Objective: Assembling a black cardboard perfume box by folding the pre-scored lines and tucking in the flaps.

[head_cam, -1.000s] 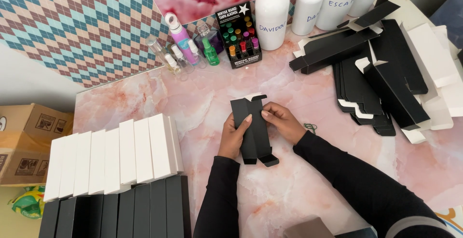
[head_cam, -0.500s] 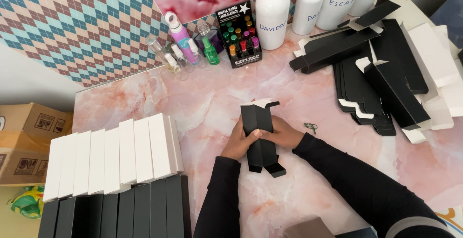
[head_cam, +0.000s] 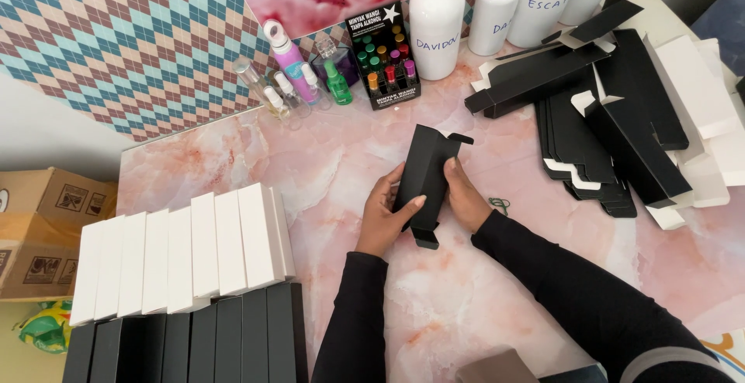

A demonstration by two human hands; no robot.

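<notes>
A long black cardboard box [head_cam: 425, 177] is held tilted above the pink marble table [head_cam: 326, 158], its end flaps open at top and bottom. My left hand [head_cam: 386, 216] grips its left side, fingers wrapped over the front. On the right side my right hand [head_cam: 464, 197] presses against the box with the thumb on its face. Both arms wear black sleeves.
Rows of assembled white boxes [head_cam: 186, 251] and black boxes [head_cam: 194, 340] lie at the left. Flat black box blanks [head_cam: 597, 119] are piled at the right. White bottles [head_cam: 436, 20], small spray bottles [head_cam: 295, 80] and a black display pack [head_cam: 384, 61] stand at the back. Brown cartons [head_cam: 39, 228] sit far left.
The black box has gone from a flatter shape to an opened-up tube, and it has turned to tilt toward the upper right. Both hands shifted along its sides.
</notes>
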